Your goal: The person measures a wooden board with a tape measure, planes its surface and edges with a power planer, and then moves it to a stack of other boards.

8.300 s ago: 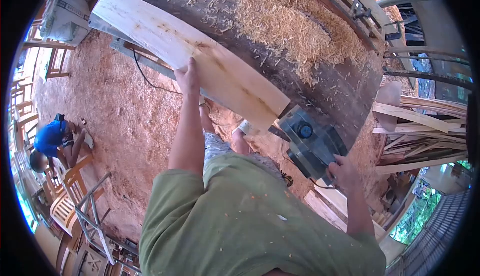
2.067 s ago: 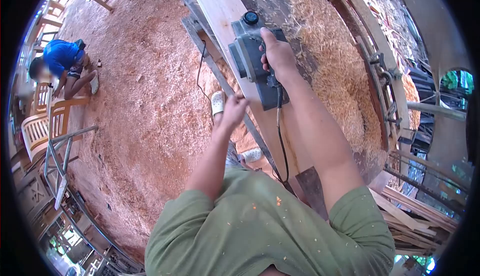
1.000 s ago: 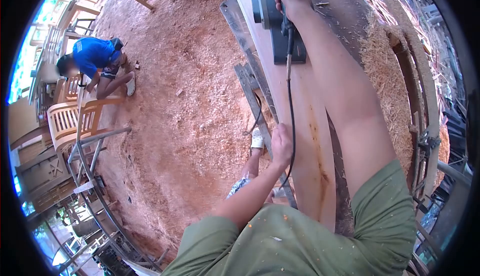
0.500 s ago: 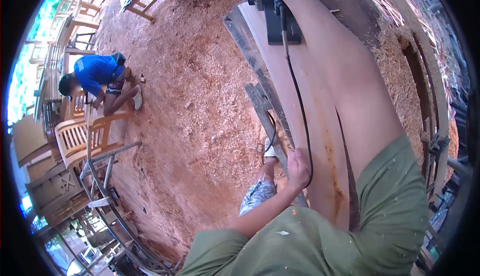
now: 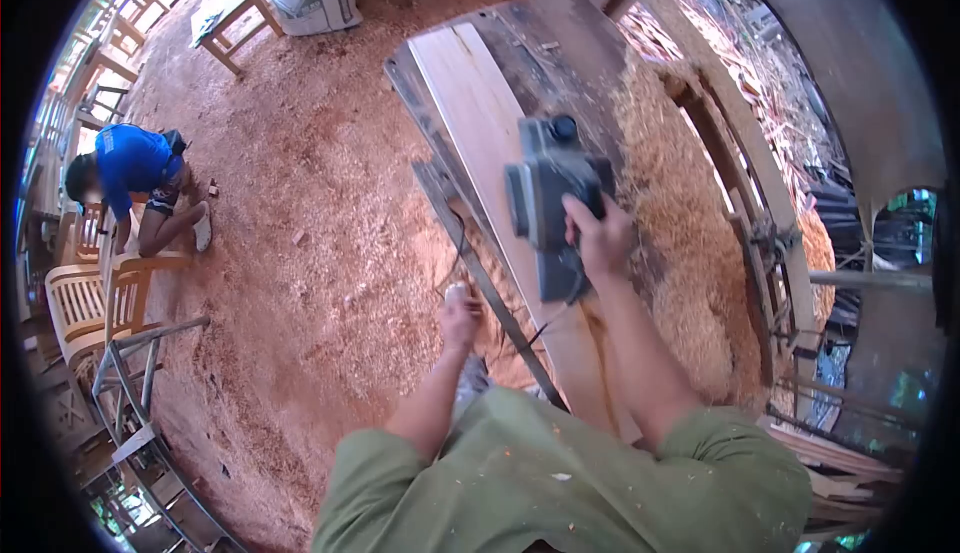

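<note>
Back toward us comes the planer (image 5: 553, 203), which half a second ago sat at the far end of the board (image 5: 480, 123); we judge one pass finished and the tool returning. Our right hand (image 5: 600, 238) is clamped on its rear handle, the planer resting on the pale board along the near edge of the dark surface (image 5: 560, 53). Our left hand (image 5: 461, 316) is loosely curled beside the board's edge (we cannot tell whether it holds the cord). Shavings (image 5: 680, 243) are heaped beyond.

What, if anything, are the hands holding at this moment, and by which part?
The right hand grips the electric planer by its top handle, on the plank. The left hand is fisted; whether it holds anything is unclear.
</note>
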The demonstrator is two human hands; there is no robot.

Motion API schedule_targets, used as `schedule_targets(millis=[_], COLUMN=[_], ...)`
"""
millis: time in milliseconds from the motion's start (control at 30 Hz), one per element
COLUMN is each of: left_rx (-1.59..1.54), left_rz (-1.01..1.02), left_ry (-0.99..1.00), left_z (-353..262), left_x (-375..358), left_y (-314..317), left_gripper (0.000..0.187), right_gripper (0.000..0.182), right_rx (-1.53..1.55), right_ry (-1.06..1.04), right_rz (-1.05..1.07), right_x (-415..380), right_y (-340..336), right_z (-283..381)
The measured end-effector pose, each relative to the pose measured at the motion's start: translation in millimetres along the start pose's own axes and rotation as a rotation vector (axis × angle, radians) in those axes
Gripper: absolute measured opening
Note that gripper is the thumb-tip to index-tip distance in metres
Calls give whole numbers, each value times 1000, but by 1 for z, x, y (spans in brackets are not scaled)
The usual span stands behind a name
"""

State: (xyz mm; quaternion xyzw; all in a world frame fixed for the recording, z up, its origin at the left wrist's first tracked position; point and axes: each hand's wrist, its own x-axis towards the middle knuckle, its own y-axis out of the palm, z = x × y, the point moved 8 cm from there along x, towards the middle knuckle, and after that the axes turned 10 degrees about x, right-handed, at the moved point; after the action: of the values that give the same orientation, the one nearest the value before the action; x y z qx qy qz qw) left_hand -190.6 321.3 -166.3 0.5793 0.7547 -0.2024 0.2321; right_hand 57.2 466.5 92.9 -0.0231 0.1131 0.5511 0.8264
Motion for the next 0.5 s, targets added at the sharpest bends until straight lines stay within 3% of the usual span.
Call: schedule_targets(millis=[100, 233, 333, 400, 433, 467, 500], left_rx=[207, 266, 364, 933, 1143, 768, 373], left_rz=[-307, -660, -673, 22, 341, -39, -388], left_ry=[92, -208, -367, -469, -365, -392, -274], left_z=[44, 120, 152, 257, 282, 259, 190], left_x=[-21, -93, -144, -78, -67, -89, -138], left_y=[-131, -280, -317, -339, -331, -299, -234], left_gripper=[49, 38, 26, 19, 18, 15, 13], right_gripper=[21, 24, 24, 25, 25, 27, 28], right_rx=[0, -14, -31, -102, -97, -112, -127], right_ry=[64, 117, 125, 111, 104, 102, 98], right_rz=[-138, -283, -414, -520, -539, -593, -643], right_x=[-105, -247, -342, -400, -421, -443, -461], right_y=[-109, -253, -331, -381, -397, -414, -429], right_z=[-13, -18, -1, 3, 3, 1, 1])
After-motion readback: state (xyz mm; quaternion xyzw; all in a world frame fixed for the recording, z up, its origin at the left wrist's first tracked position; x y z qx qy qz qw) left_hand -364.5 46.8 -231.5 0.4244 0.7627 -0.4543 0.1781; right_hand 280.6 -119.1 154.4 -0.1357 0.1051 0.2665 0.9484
